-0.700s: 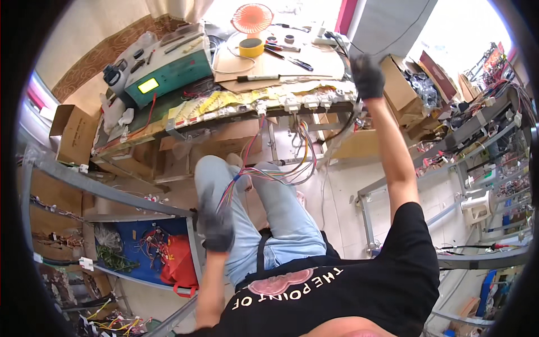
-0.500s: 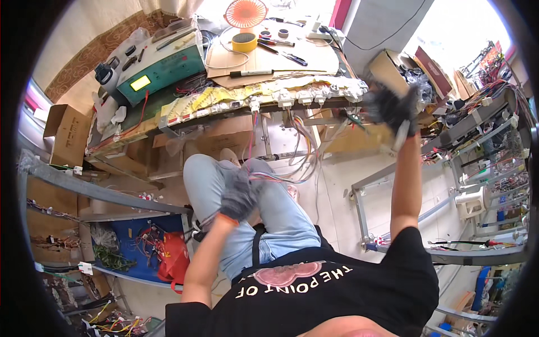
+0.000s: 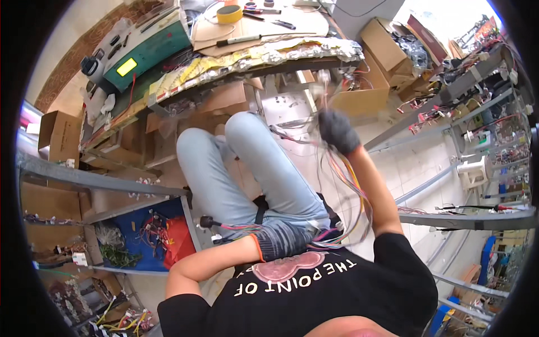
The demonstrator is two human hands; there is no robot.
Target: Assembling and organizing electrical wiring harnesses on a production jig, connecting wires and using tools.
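A wire harness (image 3: 355,194) of many coloured wires loops between my two gloved hands. Low against my shirt and lap, my left hand (image 3: 285,238) is closed around its lower part. A black connector (image 3: 208,222) on pink and green wires sticks out on the left side of that hand. My right hand (image 3: 338,132), raised beyond my right thigh, is closed on the upper part of the harness. Wire ends above its fingers are smeared by motion, and the fingers partly hide the wires they grip.
Ahead stands a workbench with a row of white connectors (image 3: 269,58) along its front edge. A green instrument (image 3: 154,53) with a lit screen sits on it, beside cardboard, pens and yellow tape (image 3: 229,14). Metal racks (image 3: 106,182) flank me, and an open carton (image 3: 387,50) stands right.
My right hand has come down and left from the bench's right end. My left hand has drawn back from my knees to my waist. The harness has come away from the bench edge.
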